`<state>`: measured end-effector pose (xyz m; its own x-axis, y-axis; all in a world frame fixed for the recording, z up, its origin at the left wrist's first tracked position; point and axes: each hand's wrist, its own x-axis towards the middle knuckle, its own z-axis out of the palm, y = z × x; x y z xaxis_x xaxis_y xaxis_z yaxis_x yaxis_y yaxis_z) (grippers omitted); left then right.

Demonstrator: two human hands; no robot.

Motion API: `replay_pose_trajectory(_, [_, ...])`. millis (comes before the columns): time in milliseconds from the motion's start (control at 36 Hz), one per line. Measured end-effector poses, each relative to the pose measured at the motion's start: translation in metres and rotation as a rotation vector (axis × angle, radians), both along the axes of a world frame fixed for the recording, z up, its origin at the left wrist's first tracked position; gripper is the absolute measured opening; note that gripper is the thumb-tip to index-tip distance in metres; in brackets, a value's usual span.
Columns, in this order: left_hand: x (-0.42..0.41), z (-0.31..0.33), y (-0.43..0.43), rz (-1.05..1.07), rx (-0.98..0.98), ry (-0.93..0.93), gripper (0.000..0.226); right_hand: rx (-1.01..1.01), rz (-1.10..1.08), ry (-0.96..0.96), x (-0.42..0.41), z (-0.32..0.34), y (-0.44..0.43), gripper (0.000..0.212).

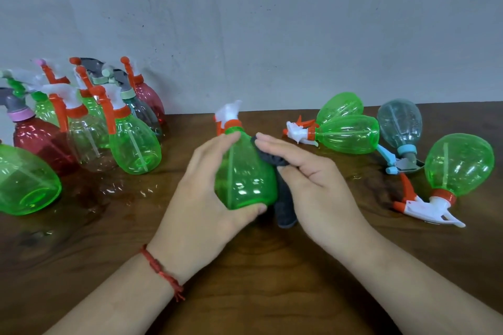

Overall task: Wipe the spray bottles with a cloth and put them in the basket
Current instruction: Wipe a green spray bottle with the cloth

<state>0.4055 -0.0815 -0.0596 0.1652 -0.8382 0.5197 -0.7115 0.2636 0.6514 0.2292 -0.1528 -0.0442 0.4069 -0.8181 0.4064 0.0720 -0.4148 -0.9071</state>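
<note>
My left hand point(201, 193) grips a green spray bottle point(242, 174) with an orange collar and white trigger, held above the middle of the wooden table point(258, 266). My right hand point(313, 179) holds a dark grey cloth point(284, 198) against the bottle's right side, fingers stretched over the cloth near the neck. The cloth's lower end hangs down to the table. No basket is in view.
Several upright spray bottles point(89, 117), green, red and clear, crowd the back left by the wall. A green bottle point(24, 182) lies at the far left. Several bottles lie on the right: green ones point(348, 133) point(460, 163) and a grey-blue one point(400, 122).
</note>
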Motion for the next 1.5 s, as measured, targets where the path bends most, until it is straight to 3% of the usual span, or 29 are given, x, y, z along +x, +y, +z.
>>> replay_pose_trajectory(111, [-0.012, -0.001, 0.003, -0.159, 0.017, 0.067, 0.118, 0.274, 0.042, -0.194, -0.006, 0.005, -0.009, 0.052])
replay_pose_trajectory(250, [-0.017, 0.004, 0.006, -0.186, 0.050, 0.227, 0.120, 0.346, 0.076, -0.300, -0.005, 0.004, -0.010, 0.050])
replay_pose_trajectory(361, [-0.014, 0.001, 0.005, -0.222, 0.083, 0.238, 0.116, 0.331, 0.071, -0.290, -0.002, 0.003, -0.007, 0.051])
replay_pose_trajectory(444, [-0.011, 0.001, 0.002, -0.220, 0.074, 0.104, 0.114, 0.293, 0.047, -0.249, -0.003, 0.003, -0.009, 0.052])
replay_pose_trajectory(611, [-0.009, -0.003, -0.004, -0.174, 0.052, -0.097, 0.109, 0.057, -0.031, -0.048, -0.001, -0.002, -0.006, 0.053])
replay_pose_trajectory(750, [-0.008, -0.004, -0.004, -0.130, 0.024, -0.102, 0.108, -0.032, -0.029, 0.012, 0.000, -0.005, -0.002, 0.053])
replay_pose_trajectory(1000, [0.009, 0.005, -0.005, 0.067, 0.068, 0.329, 0.111, -0.312, 0.046, 0.150, 0.004, -0.013, 0.012, 0.056])
replay_pose_trajectory(1139, [0.011, 0.005, -0.006, -0.012, 0.124, 0.489, 0.114, -0.309, 0.039, 0.124, 0.001, -0.013, 0.011, 0.058])
replay_pose_trajectory(1250, [0.008, 0.016, -0.004, -0.141, 0.085, 0.893, 0.073, -0.189, 0.031, 0.044, -0.003, -0.008, 0.008, 0.055])
replay_pose_trajectory(1306, [0.007, 0.018, -0.007, -0.116, 0.075, 1.036, 0.065, -0.178, 0.037, 0.028, -0.003, -0.007, 0.008, 0.052])
replay_pose_trajectory(1389, [0.007, 0.016, -0.008, -0.133, 0.155, 1.114, 0.076, -0.220, 0.032, 0.034, -0.002, -0.008, 0.007, 0.050])
replay_pose_trajectory(1500, [0.015, 0.015, -0.006, -0.293, 0.295, 1.053, 0.051, -0.303, 0.038, 0.038, -0.005, -0.007, 0.004, 0.054])
